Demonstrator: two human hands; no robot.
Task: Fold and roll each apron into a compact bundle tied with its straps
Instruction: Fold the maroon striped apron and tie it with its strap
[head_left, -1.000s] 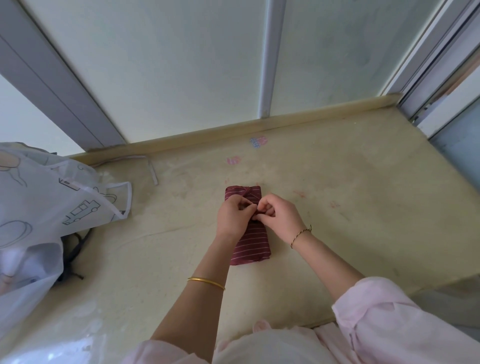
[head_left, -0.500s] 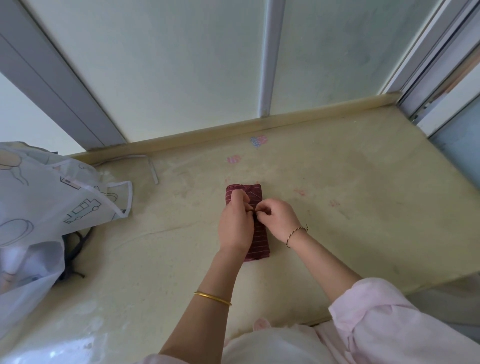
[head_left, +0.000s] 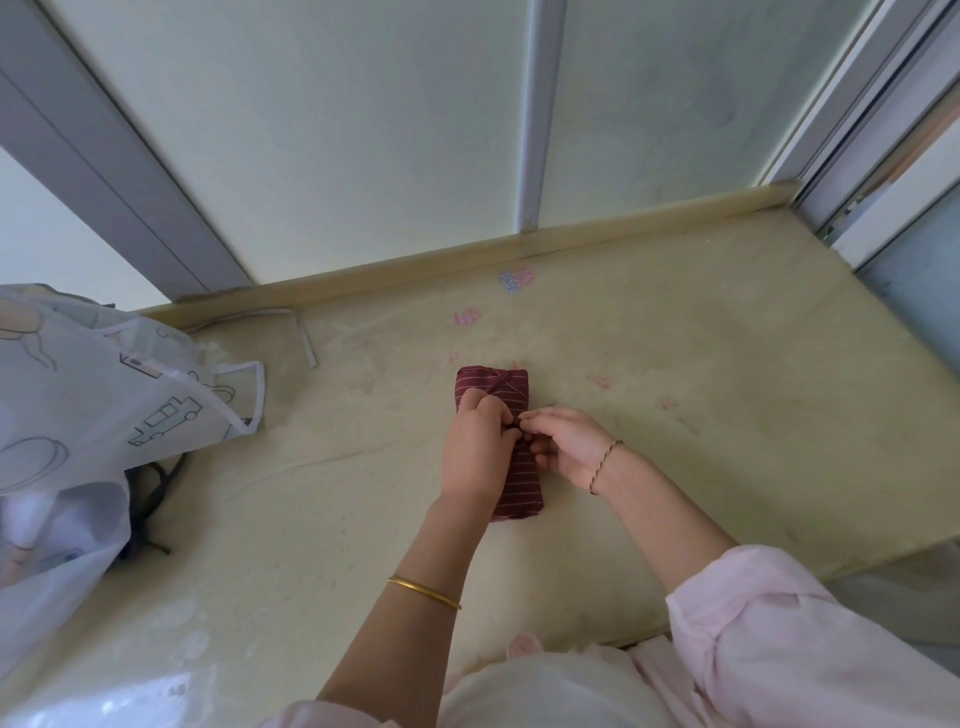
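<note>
Pale yellow countertop (head_left: 675, 467) held the rolled maroon striped apron (head_left: 514, 488) at its centre, where the left hand (head_left: 475, 452) and right hand (head_left: 566, 447) both pinched its dark strap (head_left: 516, 427) atop the bundle.

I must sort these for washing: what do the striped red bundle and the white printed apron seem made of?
The striped red bundle: likely woven cloth, matte, soft folds. The white printed apron: perhaps thin plastic or coated fabric, translucent, faintly shiny.
</note>
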